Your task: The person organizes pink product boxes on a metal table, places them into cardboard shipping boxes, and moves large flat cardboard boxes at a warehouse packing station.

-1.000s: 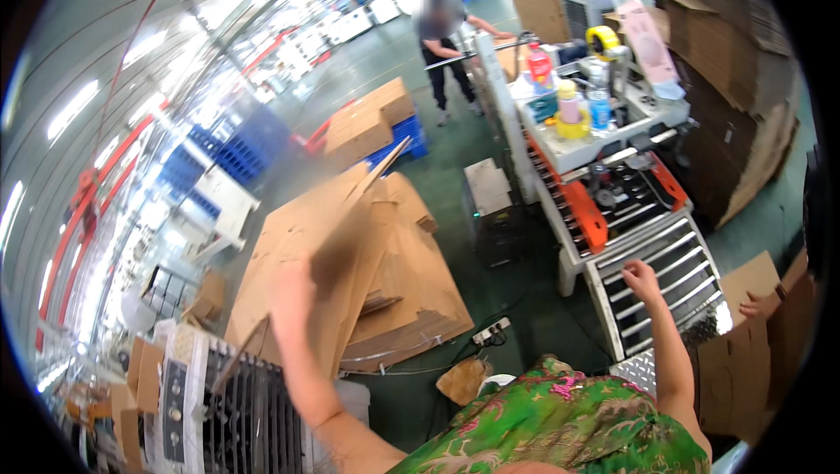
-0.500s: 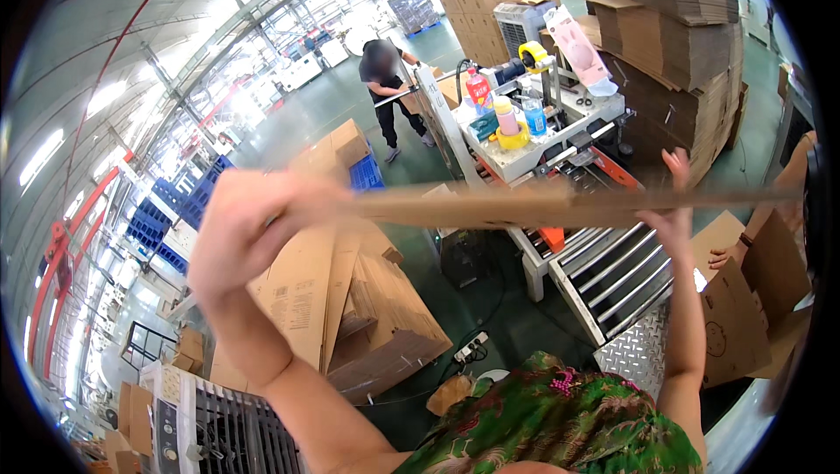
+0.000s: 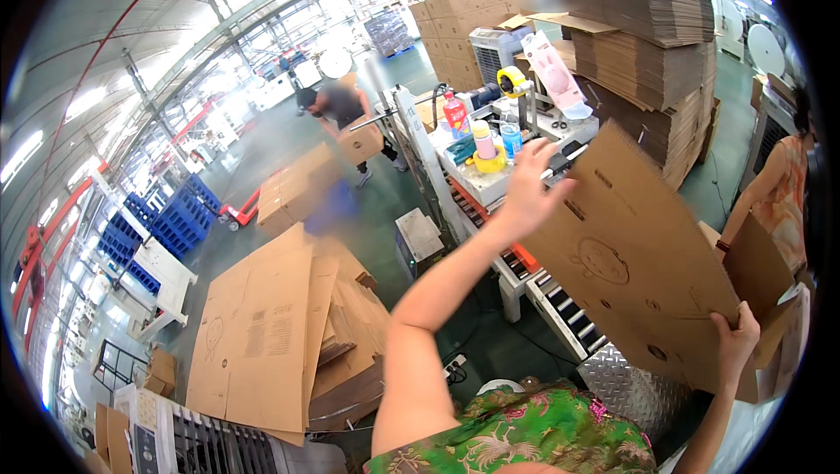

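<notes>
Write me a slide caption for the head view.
Flat carton in the right grip, open left grip at its upper edge, roller conveyor partly hidden behind.

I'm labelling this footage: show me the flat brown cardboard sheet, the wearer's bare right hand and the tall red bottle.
Flat brown cardboard sheet [image 3: 643, 268], head view: middle of its printed side.
Wearer's bare right hand [image 3: 738, 334], head view: middle of the hand.
Tall red bottle [image 3: 454, 113], head view: side of its body.

Flat brown cardboard sheet [image 3: 646, 275], printed with 1 line-drawn face [image 3: 601, 261], tilted, partly hiding the roller conveyor [image 3: 563, 315]
</notes>
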Available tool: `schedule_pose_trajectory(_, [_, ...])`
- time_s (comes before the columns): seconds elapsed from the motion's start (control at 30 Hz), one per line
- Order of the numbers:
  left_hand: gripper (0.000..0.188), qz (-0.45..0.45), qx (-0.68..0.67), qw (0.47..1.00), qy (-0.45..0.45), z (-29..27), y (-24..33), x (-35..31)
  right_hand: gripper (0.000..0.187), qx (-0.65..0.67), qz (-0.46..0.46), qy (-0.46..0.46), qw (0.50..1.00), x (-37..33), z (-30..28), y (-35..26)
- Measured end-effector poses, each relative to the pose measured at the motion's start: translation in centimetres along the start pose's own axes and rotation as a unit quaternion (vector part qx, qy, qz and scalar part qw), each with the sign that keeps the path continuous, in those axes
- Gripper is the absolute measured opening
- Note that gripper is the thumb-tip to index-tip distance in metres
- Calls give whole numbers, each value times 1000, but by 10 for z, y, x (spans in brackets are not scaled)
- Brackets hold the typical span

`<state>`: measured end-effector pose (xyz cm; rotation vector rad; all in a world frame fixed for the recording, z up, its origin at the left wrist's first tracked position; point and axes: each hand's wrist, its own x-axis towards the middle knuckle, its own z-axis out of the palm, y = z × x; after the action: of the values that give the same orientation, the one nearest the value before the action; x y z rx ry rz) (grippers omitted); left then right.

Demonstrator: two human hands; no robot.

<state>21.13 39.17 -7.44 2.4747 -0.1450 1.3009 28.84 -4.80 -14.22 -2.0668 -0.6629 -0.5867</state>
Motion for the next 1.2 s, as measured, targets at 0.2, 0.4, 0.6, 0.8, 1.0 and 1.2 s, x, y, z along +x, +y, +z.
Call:
schedule_pose_trajectory(0.2, [58,105,-120,987,-12,106,79,5,39,-228,-15,-25,973,-27,15,9])
schedule_pose_trajectory(0.4, [43,147,-72,973,-164,212,38,-12,34,-259,-29,-46,964,-12,52,-5])
schedule_pose_trajectory(0.6, [42,125,-284,862,-400,237,29,1,60,-425,10,14,905,-40,35,29])
schedule_pose_trajectory(0.8, [49,75,-255,748,-609,222,41,14,65,-422,11,23,906,-65,15,25])
schedule_pose_trajectory(1.0, [58,136,-139,809,-555,232,40,23,53,-395,-31,76,915,-87,16,19])
schedule_pose_trajectory(1.2, [55,301,114,818,-477,217,14,31,19,-351,-13,123,928,-66,13,33])
